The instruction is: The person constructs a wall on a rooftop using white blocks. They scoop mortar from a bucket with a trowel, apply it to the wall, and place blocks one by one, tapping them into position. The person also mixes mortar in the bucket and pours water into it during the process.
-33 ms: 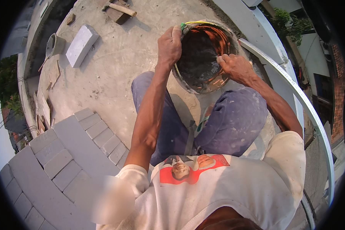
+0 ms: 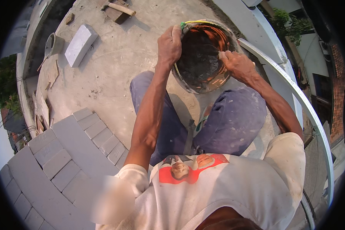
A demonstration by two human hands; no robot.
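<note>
I see the left hand point(image 2: 170, 45) clenched on the bucket point(image 2: 223, 36), likely for steadiness, the right hand point(image 2: 238, 66) curled closed (holding what, I can't tell).

Legible text: none. Small dark marks run along the face of the long pale bar point(image 2: 307, 101) on the right side, too small to read. Faint strokes on one grey block point(image 2: 48, 150) at lower left may be handwriting, though the view is too coarse to make out any character.
</note>
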